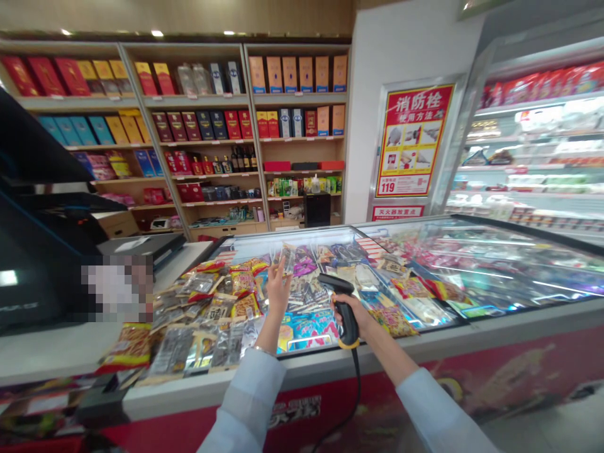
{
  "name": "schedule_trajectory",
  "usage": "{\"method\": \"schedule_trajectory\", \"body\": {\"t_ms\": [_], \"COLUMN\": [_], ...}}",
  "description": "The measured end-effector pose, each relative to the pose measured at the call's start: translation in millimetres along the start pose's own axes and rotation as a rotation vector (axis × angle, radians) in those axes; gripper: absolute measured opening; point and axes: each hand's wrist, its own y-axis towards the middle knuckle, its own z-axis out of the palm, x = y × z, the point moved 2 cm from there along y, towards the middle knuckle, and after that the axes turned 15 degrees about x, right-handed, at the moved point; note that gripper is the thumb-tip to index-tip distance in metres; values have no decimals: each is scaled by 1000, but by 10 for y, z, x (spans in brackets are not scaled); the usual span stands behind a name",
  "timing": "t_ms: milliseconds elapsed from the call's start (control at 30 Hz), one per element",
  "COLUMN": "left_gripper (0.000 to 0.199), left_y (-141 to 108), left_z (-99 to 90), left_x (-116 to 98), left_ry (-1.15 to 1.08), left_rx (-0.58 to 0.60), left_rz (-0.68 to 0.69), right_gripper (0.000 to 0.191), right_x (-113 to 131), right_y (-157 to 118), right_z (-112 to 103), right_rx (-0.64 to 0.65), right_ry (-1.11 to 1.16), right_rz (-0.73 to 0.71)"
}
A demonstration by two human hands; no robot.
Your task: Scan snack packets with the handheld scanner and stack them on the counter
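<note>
My right hand (358, 313) is wrapped around the handle of a black and yellow barcode scanner (336, 283), whose cord hangs down past the freezer's front edge. To its left, my raised left hand (278, 282) pinches a small clear snack packet (288, 257) with its fingertips. Both hands are over the glass top of a chest freezer (325, 236). Spread on the glass to the left are many snack packets (243, 283), some red and yellow, others clear with brown contents. Another red and yellow packet (391, 319) lies just right of the scanner.
A black checkout screen (33, 251) stands on a counter (28, 355) at the left. Shelves (207, 100) of boxed goods and bottles line the back wall. A red fire hydrant sign (410, 141) hangs beside a lit open cooler (533, 157) at the right.
</note>
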Motion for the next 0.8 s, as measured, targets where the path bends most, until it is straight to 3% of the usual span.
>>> {"method": "schedule_trajectory", "body": {"t_ms": [267,800], "left_gripper": [47,48], "left_y": [-20,-15], "left_z": [-13,-14], "left_x": [-2,-17], "left_ry": [-2,16], "left_rx": [-37,-29], "left_rz": [29,26], "right_gripper": [16,14], "right_x": [77,4], "right_y": [-8,25], "right_z": [10,-99], "right_rx": [-20,-50], "right_ry": [21,-27], "right_rz": [-9,-31]}}
